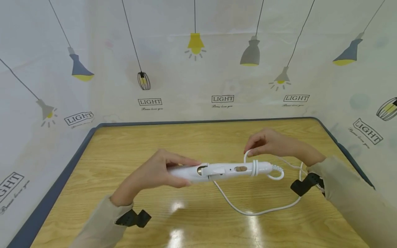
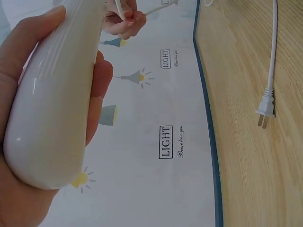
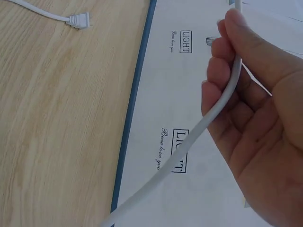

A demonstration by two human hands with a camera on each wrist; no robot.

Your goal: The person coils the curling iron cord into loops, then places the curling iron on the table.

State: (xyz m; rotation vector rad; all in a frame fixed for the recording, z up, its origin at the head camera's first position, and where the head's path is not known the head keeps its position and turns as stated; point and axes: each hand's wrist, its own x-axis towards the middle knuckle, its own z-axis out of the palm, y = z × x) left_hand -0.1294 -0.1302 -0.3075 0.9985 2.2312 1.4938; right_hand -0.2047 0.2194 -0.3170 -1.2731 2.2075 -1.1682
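Note:
A white hair straightener (image 1: 223, 169) is held level above the table. My left hand (image 1: 158, 172) grips its wide rounded end, thumb on one side and fingers on the other; the left wrist view shows this smooth end (image 2: 52, 118) up close. Its white power cord (image 1: 257, 213) leaves the other end in a small curl and is wound round the handle there. My right hand (image 1: 270, 143), just beyond the handle, pinches the cord (image 3: 208, 116) between thumb and fingertips. From there the cord hangs down in a loose loop towards the table.
The two-pin plug (image 2: 266, 106) lies on the wooden table (image 1: 139, 137). A dark blue edge (image 1: 204, 121) borders the tabletop. Pale sheeting (image 1: 173, 69) printed with lamps stands round the back and sides. Black wrist mounts (image 1: 133, 218) sit on both sleeves.

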